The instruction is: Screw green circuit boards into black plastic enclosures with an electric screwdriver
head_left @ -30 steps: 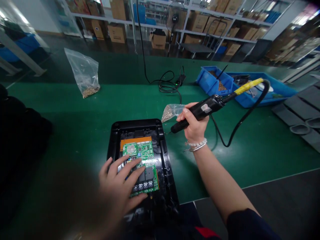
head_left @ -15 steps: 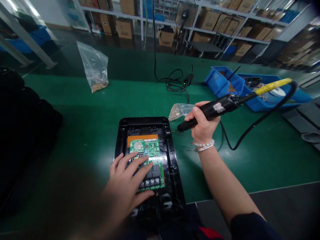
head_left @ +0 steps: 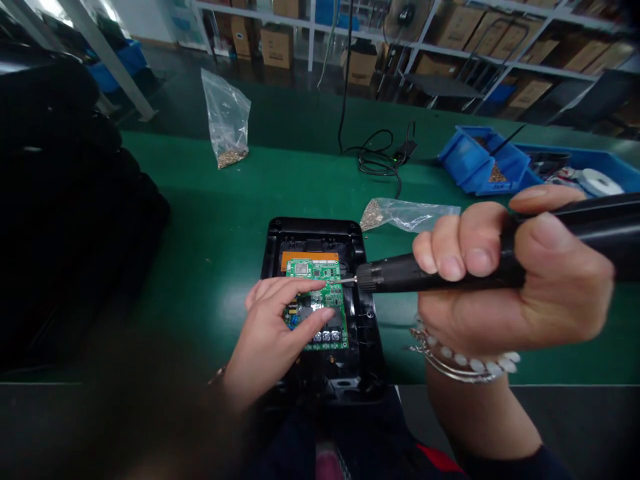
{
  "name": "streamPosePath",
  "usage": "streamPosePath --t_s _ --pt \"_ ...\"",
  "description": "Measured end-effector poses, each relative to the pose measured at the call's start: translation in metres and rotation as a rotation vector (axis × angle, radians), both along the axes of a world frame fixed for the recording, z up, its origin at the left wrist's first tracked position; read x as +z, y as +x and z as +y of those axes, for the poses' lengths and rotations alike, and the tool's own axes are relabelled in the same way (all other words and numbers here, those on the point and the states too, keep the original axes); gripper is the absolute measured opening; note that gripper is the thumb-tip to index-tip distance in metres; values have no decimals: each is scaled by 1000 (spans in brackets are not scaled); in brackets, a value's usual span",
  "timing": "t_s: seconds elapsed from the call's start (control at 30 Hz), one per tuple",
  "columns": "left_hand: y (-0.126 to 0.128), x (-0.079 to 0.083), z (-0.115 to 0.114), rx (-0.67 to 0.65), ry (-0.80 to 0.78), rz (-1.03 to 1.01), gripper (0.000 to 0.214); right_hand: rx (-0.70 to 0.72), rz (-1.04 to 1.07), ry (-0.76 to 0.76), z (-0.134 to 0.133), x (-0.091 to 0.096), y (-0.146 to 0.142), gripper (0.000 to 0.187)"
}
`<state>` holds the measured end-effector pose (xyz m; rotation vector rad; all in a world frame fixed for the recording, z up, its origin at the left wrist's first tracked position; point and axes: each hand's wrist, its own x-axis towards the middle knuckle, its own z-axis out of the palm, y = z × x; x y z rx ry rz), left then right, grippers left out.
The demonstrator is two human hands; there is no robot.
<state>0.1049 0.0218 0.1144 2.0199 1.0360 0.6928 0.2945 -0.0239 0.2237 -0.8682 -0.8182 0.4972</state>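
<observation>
Your right hand [head_left: 515, 287] grips the electric screwdriver [head_left: 400, 275] with curled, closed fingers [head_left: 450, 257], its tip at the circuit board [head_left: 313, 270]; your left hand [head_left: 267, 350] lies open on the board.

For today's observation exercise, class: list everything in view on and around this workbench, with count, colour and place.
black plastic housing: 1, black, lying on the bench, centre
circuit board: 1, green, inside the housing
insulating sheet: 1, orange, in the housing above the board
electric screwdriver: 1, black, bit at the board
clear plastic bags: 2, holding small gold-coloured parts, on the bench
parts bin: 1, blue, far right
parts tray: 1, blue, far right
cable: 1 coil, black, far side
dark bundle: 1, black, left
cardboard boxes: many, brown, on background shelves
left hand: fingers spread on the board
right hand: gripping the screwdriver
beaded bracelet: 1, white, right wrist
</observation>
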Motion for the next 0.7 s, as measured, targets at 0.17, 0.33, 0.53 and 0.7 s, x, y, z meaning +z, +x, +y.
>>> streamPosePath --t_s 0.17,0.33,0.53,0.7 --pt "-2 6 -4 -19 -16 -136 12 105 108 -77 -10 3 -11 20" --pt "-5 6 -7 -45 73 -187 3 187 235 11 -17 -3 -10 18" --pt "-5 2 -12 -77 87 -221 5 170 285 8 -21 -4 -10 14" --pt "-4 6 -13 -98 343 -150 5 197 254 72 -20 -12 -7 14"
